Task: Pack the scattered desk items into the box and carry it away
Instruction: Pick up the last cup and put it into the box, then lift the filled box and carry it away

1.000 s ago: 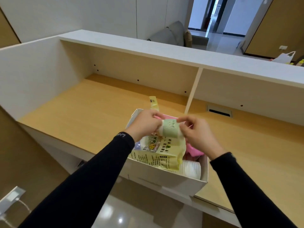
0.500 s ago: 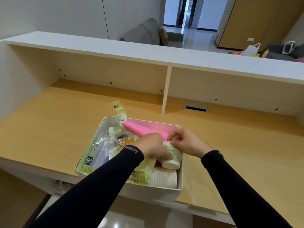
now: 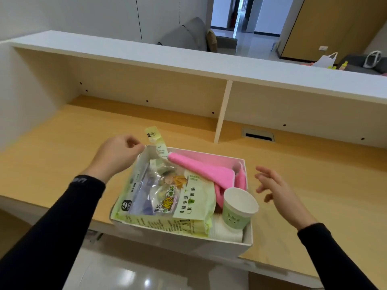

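Observation:
A white box [image 3: 182, 241] sits at the front edge of the wooden desk [image 3: 62, 143], overhanging it slightly. Inside lie light green snack packets [image 3: 167, 197], a pink cloth [image 3: 201, 170], a green and white paper cup [image 3: 238, 208] standing upright at the right, and a stack of white cups [image 3: 226, 233] under it. My left hand [image 3: 117, 153] hovers at the box's far left corner, fingers loosely curled, holding nothing. My right hand [image 3: 278, 193] is just right of the box, fingers spread, empty.
A white upright divider [image 3: 223, 111] and a long white shelf [image 3: 188, 61] run behind the box. A cable slot [image 3: 258, 135] is set in the desk at the right. The floor [image 3: 125, 275] shows below the desk edge.
Both hands let go of the green cup, which now stands in the box. The left hand moved to the far left corner and the right hand drew out to the right.

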